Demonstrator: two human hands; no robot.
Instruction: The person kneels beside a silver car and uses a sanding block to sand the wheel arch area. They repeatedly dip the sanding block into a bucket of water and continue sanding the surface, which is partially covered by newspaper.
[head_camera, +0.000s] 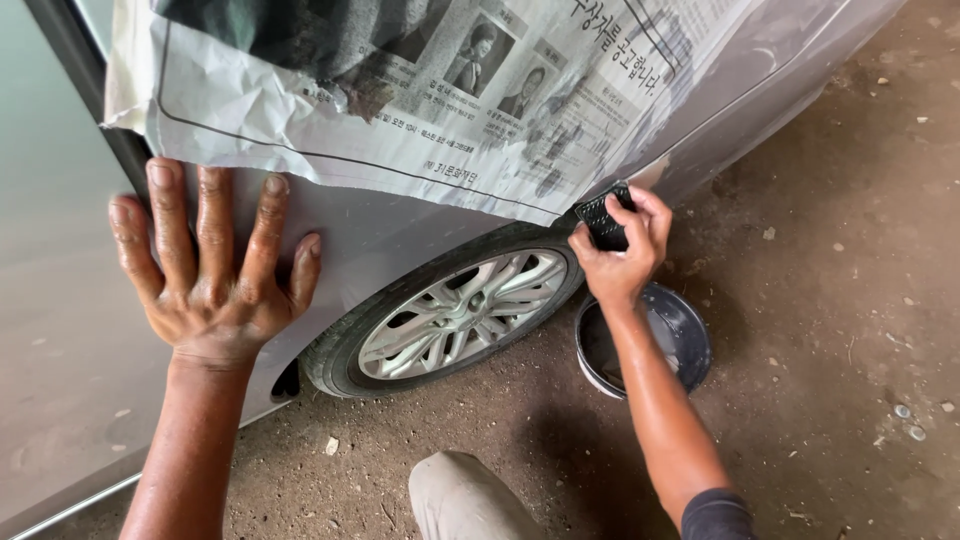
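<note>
My left hand (212, 270) lies flat with fingers spread on the silver car body panel (385, 235), just below the taped newspaper (400, 100). My right hand (620, 245) grips a small black ribbed block (603, 215) and presses it against the panel's edge above the wheel arch. The wheel (455, 310), with a silver alloy rim and black tyre, sits between my two hands.
A dark round bowl (685, 335) stands on the dirt floor (840, 300) under my right forearm. My knee (465, 495) in light trousers is at the bottom. Small stones and scraps lie scattered on the ground. The car door (60, 330) fills the left.
</note>
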